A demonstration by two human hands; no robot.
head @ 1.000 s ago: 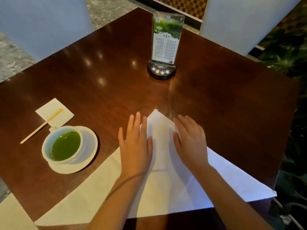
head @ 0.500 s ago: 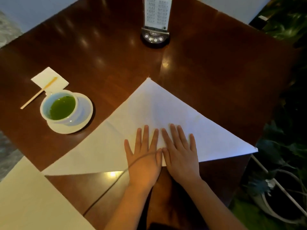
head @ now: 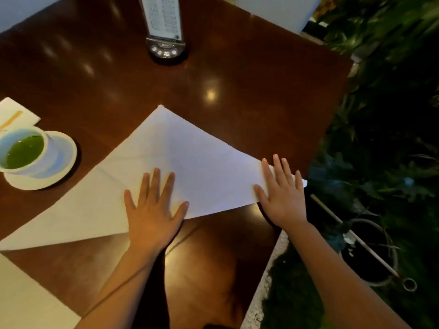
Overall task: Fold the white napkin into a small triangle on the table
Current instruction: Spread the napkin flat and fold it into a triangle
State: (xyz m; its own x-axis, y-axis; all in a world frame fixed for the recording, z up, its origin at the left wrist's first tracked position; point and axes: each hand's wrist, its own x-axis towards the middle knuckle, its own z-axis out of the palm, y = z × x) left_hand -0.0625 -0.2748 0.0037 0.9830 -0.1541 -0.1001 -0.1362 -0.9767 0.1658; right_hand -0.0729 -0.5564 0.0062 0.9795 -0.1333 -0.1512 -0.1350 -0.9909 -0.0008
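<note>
The white napkin (head: 180, 162) lies flat on the dark wooden table (head: 249, 96) as one large triangle, its apex pointing away from me. My left hand (head: 154, 207) rests flat, fingers spread, on the middle of the near folded edge. My right hand (head: 281, 193) presses flat on the napkin's right corner, close to the table's right edge. Neither hand grips anything.
A white cup of green drink (head: 22, 151) on a saucer (head: 59, 162) stands at the left, with a small napkin and wooden stick (head: 11, 117) behind it. A menu stand (head: 165, 29) rises at the back. Plants (head: 384, 115) lie beyond the right edge. Another white sheet (head: 26, 302) lies near left.
My hands slid from near the napkin's apex down to its near edge, then parted: the right hand went out to the right corner while the left stayed near the middle.
</note>
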